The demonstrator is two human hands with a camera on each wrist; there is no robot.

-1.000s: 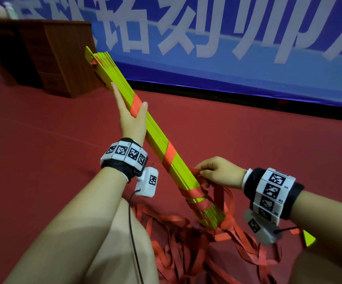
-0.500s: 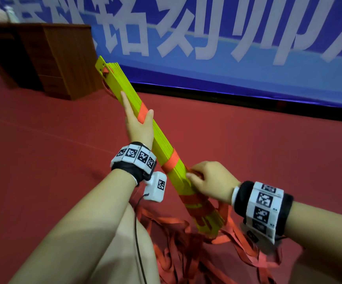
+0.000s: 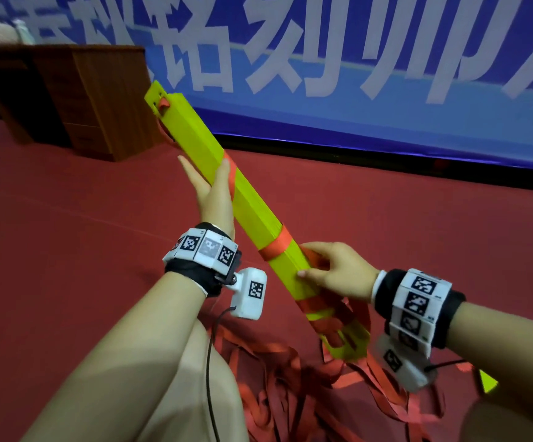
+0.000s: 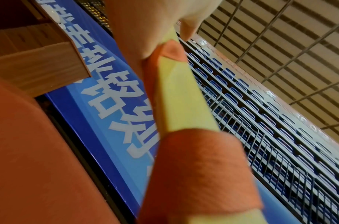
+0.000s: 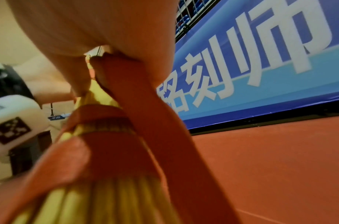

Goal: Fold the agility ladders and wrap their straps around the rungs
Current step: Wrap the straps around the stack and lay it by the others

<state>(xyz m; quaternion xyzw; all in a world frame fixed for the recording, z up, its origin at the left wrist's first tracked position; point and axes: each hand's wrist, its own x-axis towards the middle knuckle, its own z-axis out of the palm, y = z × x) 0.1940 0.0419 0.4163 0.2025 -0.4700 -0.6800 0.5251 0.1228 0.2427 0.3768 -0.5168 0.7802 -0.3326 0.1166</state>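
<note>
In the head view we see the left hand (image 3: 214, 199) set against the upper half of the bundle of yellow rungs (image 3: 252, 215), fingers nearly straight and pressed together along its left side, the thumb lying on the top face where an orange strap (image 3: 274, 247) crosses. In the left wrist view the thumb and fingers (image 4: 186, 28) clasp the bundle from both sides at that strap band. We cannot tell how firmly the hand closes.

The right hand (image 3: 338, 272) holds the lower part of the bundle, its thumb laid flat across the yellow face and the other fingers curled behind the far edge, over strap loops there. In the right wrist view these fingers (image 5: 78, 78) press a length of strap against the bundle.

The bundle is held in the air, tilted from lower right up to upper left, above the red floor (image 3: 67, 250). We count strap bands at three places along it: under the left thumb, near the middle, and several turns close to the lower end. The loose remainder of strap (image 3: 277, 393) lies heaped on the floor beneath.
</note>
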